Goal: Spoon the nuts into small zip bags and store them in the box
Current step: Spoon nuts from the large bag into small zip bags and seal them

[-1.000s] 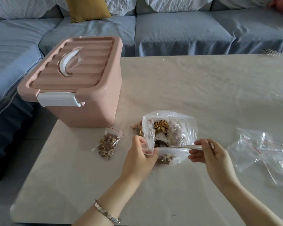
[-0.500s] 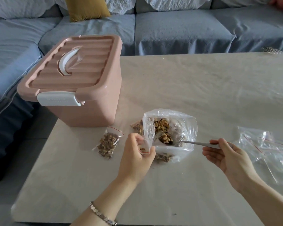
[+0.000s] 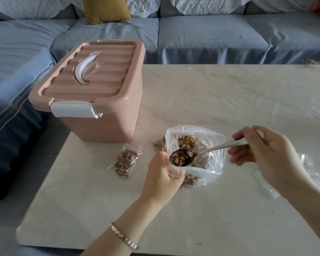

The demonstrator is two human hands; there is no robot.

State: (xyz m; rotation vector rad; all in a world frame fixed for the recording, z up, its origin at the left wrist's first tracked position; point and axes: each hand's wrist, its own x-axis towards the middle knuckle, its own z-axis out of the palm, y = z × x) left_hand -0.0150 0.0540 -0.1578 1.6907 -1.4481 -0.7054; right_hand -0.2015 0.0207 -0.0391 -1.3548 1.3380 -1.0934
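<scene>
— Where is the spoon?

— The right hand (image 3: 264,156) grips the spoon (image 3: 211,149) by the far end of its handle, with the fingers curled round it. The bowl, heaped with chopped nuts (image 3: 180,158), hangs over the near left corner of the big open bag (image 3: 213,143).

— And the other hand?

— The left hand (image 3: 162,179), a bracelet (image 3: 124,237) on its wrist, pinches the red-striped mouth of a small zip bag (image 3: 174,171) between thumb and curled fingers, just under the spoon's bowl. The hand hides most of that bag.

— Anything packed already?

— One filled bag (image 3: 127,161) lies flat on the table (image 3: 229,100), left of the hands and just this side of the box (image 3: 100,100). Another pokes out from behind the big bag on its far left.

— The box?

— It is pink and stands at the table's far left corner, with the lid on and the white latch down.

— Spare bags?

— Empty zip bags (image 3: 314,169) lie at the right edge, partly behind the right forearm. A blue sofa (image 3: 211,37) runs along the far side.
</scene>
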